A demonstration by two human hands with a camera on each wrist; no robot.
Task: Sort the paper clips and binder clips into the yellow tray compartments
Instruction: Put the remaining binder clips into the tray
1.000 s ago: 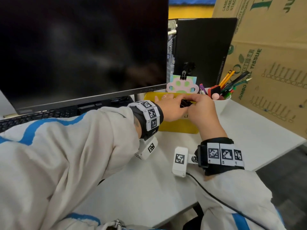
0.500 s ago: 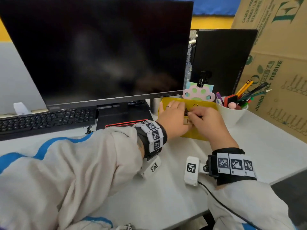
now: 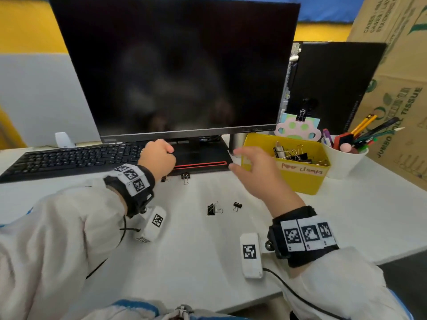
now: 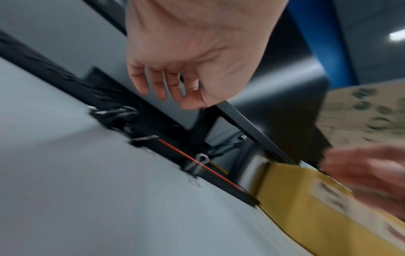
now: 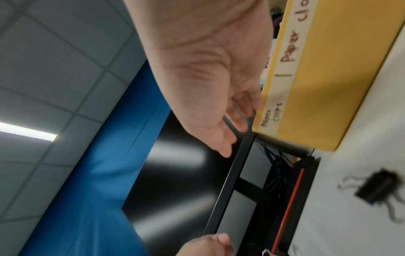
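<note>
Nearest you, two black binder clips [image 3: 213,209] lie loose on the white surface [image 3: 196,250], well apart from the yellow tray [image 3: 300,179]. Farther out, your left hand [image 3: 157,156] hangs with fingers loosely curled, holding nothing, above a third clip [image 3: 185,177] by the monitor base [image 3: 201,158]. Your right hand [image 3: 255,172] is spread, empty, beside the tray's left wall; clips fill its right compartment.

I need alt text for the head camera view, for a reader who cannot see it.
Two hands hover over a white desk: the left hand loosely curled near the keyboard, the right hand open beside a yellow tray holding binder clips. Four black binder clips lie loose on the desk before a dark monitor.
</note>
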